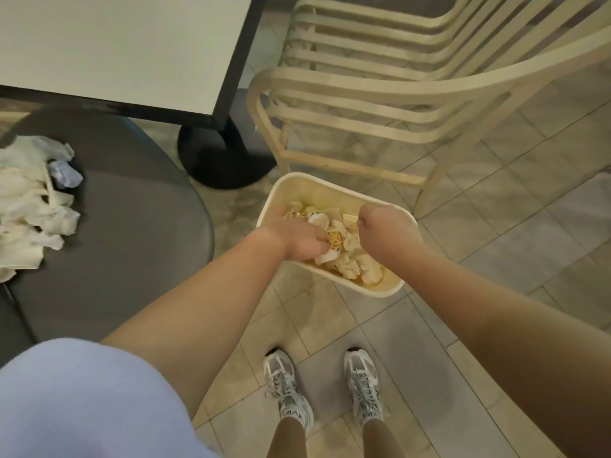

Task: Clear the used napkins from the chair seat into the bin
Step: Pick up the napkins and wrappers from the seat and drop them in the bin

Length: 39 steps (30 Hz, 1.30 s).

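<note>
A cream bin (362, 290) stands on the tiled floor in front of my feet, holding several crumpled napkins (350, 266) and a yellow-printed wrapper (334, 240). My left hand (296, 238) reaches into the bin with its fingers curled on the crumpled paper there. My right hand (385, 231) hovers over the bin's right side, knuckles up, with its fingers bent down out of sight. On the dark grey chair seat (132, 226) at the left lies a heap of used white napkins (29, 209), with a bluish crumpled one (64, 173) at its upper edge.
A white table with a dark edge (231, 61) stands on a black round base (224, 157) behind the bin. Cream slatted chairs (380, 90) fill the upper right, close behind the bin. My two shoes (287, 385) stand on the tiled floor.
</note>
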Motion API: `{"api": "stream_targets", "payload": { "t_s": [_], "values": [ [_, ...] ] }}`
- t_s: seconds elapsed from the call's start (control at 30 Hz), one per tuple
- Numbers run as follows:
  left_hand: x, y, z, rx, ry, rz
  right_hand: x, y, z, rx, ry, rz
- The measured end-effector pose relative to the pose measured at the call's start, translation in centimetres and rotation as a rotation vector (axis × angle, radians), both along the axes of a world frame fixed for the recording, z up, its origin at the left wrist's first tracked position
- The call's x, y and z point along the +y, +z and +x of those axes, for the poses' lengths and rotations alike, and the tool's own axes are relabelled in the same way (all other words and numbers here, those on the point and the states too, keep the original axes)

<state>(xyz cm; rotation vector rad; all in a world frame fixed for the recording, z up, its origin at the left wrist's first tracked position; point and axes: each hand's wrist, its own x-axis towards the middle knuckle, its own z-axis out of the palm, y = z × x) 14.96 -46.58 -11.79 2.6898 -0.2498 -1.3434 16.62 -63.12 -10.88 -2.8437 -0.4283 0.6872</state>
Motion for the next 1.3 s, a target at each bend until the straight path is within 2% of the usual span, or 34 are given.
{"api": "stream_targets", "payload": {
  "t_s": [0.07,0.13,0.27,0.47,0.6,0.77,0.9,1.07,1.2,1.3],
  "values": [
    [0.1,0.1,-0.1,-0.082,-0.053,-0.046,0.3,0.1,-0.1,-0.007,0.022,0.001],
    [0.3,0.1,-0.1,-0.195,-0.108,-0.008,0.5,0.3,-0.3,-0.007,0.034,0.014],
    [-0.5,-0.1,-0.2,-0.204,0.056,0.071,0.6,0.1,-0.5,0.007,0.024,0.044],
    [-4.0,-1.0,-1.1,-0.020,0.123,-0.219,0.1,0.1,-0.7,0.078,0.024,0.014],
    [-3.3,-0.1,-0.9,-0.153,0.228,-0.295,0.3,0.7,-0.7,0.056,0.036,-0.009],
    [0.5,2.4,-2.0,-0.494,0.195,-0.268,2.6,2.2,-1.3,-0.005,0.091,0.008],
    [4.4,4.7,-4.7,-0.683,0.207,-0.191,6.5,4.6,-2.8,-0.029,0.130,0.087],
    [12.0,7.4,-8.3,-0.772,0.285,-0.101,13.9,7.3,-4.8,-0.033,0.203,0.187],
    [20.0,9.1,-11.1,-0.849,0.458,-0.068,20.8,9.5,-5.9,-0.037,0.270,0.260],
    [24.8,9.7,-12.7,-0.867,0.572,-0.031,25.6,10.4,-6.3,-0.037,0.353,0.234]
  ]
}}
